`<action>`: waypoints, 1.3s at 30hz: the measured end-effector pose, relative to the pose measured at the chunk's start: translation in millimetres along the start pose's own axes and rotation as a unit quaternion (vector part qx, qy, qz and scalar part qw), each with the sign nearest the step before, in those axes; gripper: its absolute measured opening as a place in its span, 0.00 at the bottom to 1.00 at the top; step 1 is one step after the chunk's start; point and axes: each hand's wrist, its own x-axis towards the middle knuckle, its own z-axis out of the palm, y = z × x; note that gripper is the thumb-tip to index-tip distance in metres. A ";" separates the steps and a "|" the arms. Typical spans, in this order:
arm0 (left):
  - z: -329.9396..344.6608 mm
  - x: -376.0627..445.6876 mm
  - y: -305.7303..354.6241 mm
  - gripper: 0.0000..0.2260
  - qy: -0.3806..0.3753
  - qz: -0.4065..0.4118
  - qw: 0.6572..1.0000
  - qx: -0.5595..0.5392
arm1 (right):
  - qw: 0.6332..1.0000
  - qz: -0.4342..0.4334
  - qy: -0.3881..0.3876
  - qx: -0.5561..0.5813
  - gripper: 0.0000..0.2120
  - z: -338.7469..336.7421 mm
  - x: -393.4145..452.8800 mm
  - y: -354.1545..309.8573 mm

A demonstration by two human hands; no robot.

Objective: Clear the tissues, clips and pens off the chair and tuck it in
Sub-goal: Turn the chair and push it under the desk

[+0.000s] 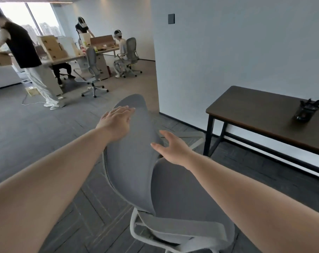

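Observation:
A grey office chair [135,161] stands in front of me, its backrest toward me and its seat [182,189] bare. My left hand [116,119] lies flat on the top left of the backrest, fingers spread. My right hand [171,148] sits on the backrest's right edge with fingers apart, thumb on the front face. No tissues, clips or pens show on the seat. A dark wooden table [255,114] stands to the right by the wall, with a black pen holder [305,110] on it.
The white wall [228,52] runs behind the table. Grey carpet lies to the left and ahead. Farther back, several people work at desks with cardboard boxes [52,46], and another grey chair [92,70] stands there.

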 end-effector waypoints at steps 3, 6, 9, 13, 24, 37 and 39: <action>-8.4 12.9 -44.3 0.33 -0.035 0.052 0.997 -0.046 | 1.000 0.011 0.019 0.001 0.37 24.2 16.2 -29.9; -6.0 22.9 -81.0 0.35 -0.090 0.094 0.991 0.014 | 0.999 0.024 0.016 0.023 0.38 48.2 31.0 -58.4; 3.3 35.5 -107.7 0.35 -0.126 0.138 0.981 0.051 | 1.000 0.019 0.005 0.006 0.41 70.0 40.9 -80.8; 13.0 44.4 -120.6 0.36 -0.095 0.191 0.976 0.041 | 0.999 0.035 -0.022 0.007 0.42 85.9 48.0 -100.1; 11.1 45.8 -106.9 0.28 -0.043 0.222 0.973 0.040 | 0.994 0.090 -0.055 -0.010 0.34 78.0 51.8 -106.3; 23.5 25.1 -45.0 0.27 -0.031 0.251 0.967 -0.005 | 0.991 0.081 0.007 -0.106 0.10 66.8 45.8 -78.4; 29.2 22.9 -30.5 0.27 -0.023 0.250 0.968 -0.021 | 0.989 0.082 0.001 -0.127 0.11 54.2 42.4 -69.4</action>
